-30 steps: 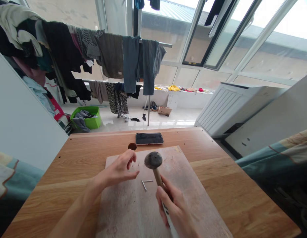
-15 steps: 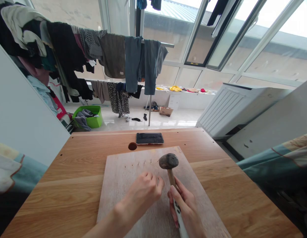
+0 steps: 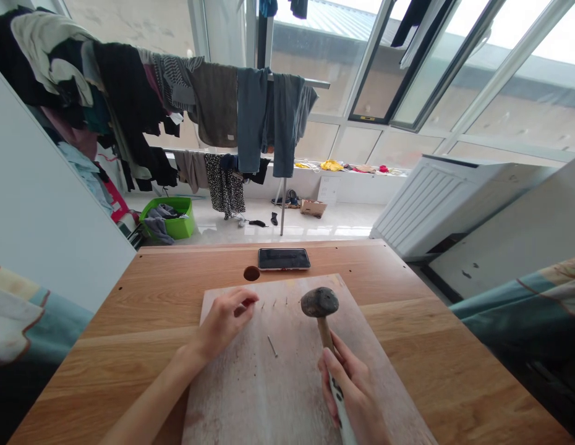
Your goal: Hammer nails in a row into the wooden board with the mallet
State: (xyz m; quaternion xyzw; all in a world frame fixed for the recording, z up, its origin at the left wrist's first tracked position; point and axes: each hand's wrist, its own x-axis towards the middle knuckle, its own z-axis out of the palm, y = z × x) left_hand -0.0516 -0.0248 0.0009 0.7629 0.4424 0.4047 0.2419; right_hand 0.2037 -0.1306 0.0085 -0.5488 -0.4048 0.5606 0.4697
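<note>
Left hand (image 3: 225, 319), hold unclear, now farther left, beside upright nails (image 3: 274, 303); right hand (image 3: 350, 377) around hammer (image 3: 319, 302).

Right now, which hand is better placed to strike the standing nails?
Likely the right hand: it holds the hammer, whose head appears beside the standing nails. The left hand has no hammer.

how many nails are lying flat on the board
1: the nail lies on the wooden board, between the left hand and the right hand. Others could be hidden behind the hands or the mallet.
</note>
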